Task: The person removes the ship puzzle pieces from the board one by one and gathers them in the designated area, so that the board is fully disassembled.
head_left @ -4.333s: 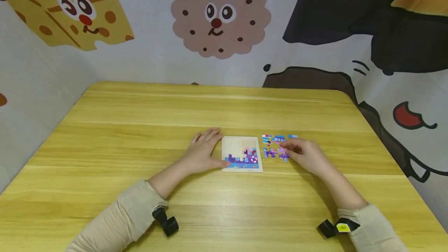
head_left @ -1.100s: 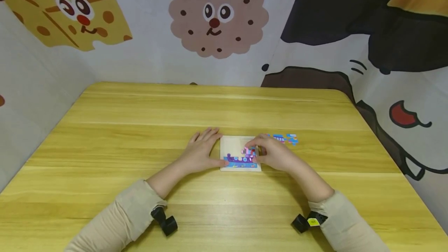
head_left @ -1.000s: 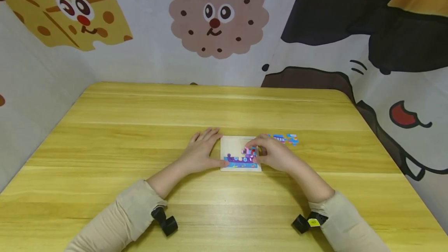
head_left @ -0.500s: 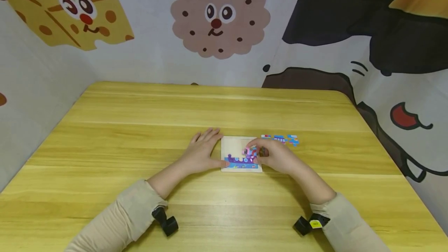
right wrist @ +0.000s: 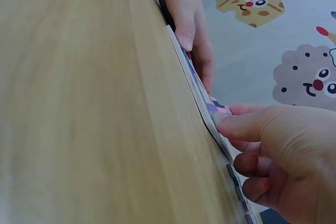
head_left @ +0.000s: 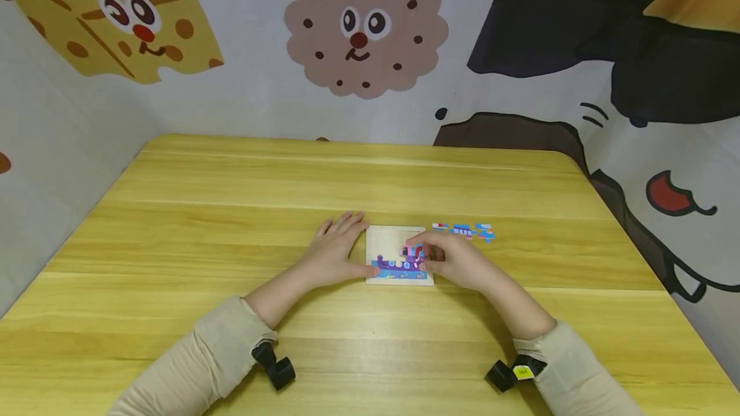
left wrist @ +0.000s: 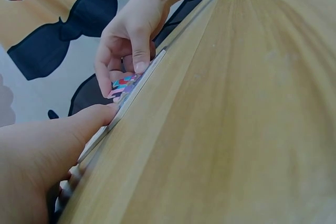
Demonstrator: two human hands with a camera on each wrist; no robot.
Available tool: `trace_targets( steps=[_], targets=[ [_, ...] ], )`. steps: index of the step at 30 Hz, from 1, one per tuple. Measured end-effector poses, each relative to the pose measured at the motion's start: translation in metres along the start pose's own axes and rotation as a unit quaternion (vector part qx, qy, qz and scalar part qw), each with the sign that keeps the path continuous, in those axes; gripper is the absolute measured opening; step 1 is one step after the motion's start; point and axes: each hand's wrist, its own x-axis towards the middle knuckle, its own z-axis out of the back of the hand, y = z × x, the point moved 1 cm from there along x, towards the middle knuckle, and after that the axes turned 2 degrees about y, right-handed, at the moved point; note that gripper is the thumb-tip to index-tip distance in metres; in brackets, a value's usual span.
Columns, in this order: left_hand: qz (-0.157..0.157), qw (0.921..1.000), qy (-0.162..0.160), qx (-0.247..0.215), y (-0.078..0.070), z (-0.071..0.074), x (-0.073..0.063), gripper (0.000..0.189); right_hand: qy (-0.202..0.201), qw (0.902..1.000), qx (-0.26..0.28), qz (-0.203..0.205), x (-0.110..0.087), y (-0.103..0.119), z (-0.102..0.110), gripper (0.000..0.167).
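Note:
A square jigsaw puzzle board with a pale frame lies flat on the table, its lower part filled with blue and purple boat pieces. My left hand lies along the board's left side, fingers stretched toward the upper corner and thumb on the lower left edge. At the board's right side, my right hand pinches a colourful puzzle piece between thumb and index finger, low over the board. How far that piece sits in the picture is hidden by the fingers. The board's upper left shows bare backing.
Several loose puzzle pieces lie right of the board, some possibly covered by my right hand. The wooden table meets a cartoon-printed cloth behind. Each wrist carries a black camera.
Since the oldest frame, my right hand has moved left from the loose pieces to the board's right side. During the last second it barely shifts. The left hand stays in place.

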Motion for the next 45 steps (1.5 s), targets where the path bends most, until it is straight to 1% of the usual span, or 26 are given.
trace_targets(
  steps=[2,6,11,16,21,30,33,39,45],
  targets=[
    [-0.001,1.0000,0.000,-0.001,0.000,0.000,0.000,0.095,0.001,1.0000,-0.003,0.003,0.000,-0.001,0.000,0.040],
    [-0.001,1.0000,-0.002,-0.002,0.001,-0.001,-0.001,0.095,-0.007,0.9995,-0.027,0.016,0.000,-0.001,-0.001,0.042],
    [0.000,1.0000,-0.002,0.001,0.001,-0.001,-0.001,0.095,-0.013,0.9988,-0.045,0.015,0.000,0.000,-0.001,0.042],
    [0.001,1.0000,-0.003,-0.001,0.002,-0.002,0.000,0.095,-0.013,0.9990,-0.040,0.013,0.001,0.001,-0.002,0.039],
    [0.000,1.0000,-0.004,0.001,0.003,-0.003,0.000,0.096,-0.029,0.9990,-0.032,0.010,0.000,0.002,-0.003,0.037],
    [-0.003,1.0000,-0.005,-0.005,0.002,-0.003,0.001,0.095,-0.047,0.9988,0.009,-0.013,-0.004,0.003,0.001,0.036],
    [-0.005,1.0000,-0.005,-0.004,0.002,-0.003,0.001,0.095,-0.061,0.9979,0.018,-0.012,-0.007,0.002,0.004,0.036],
    [-0.006,1.0000,-0.005,-0.001,0.002,-0.004,0.001,0.096,-0.075,0.9969,0.021,-0.001,-0.017,-0.005,0.009,0.036],
    [-0.006,1.0000,-0.005,-0.003,0.003,-0.004,0.001,0.096,-0.093,0.9952,0.030,-0.002,-0.029,-0.019,0.017,0.039]
  ],
)
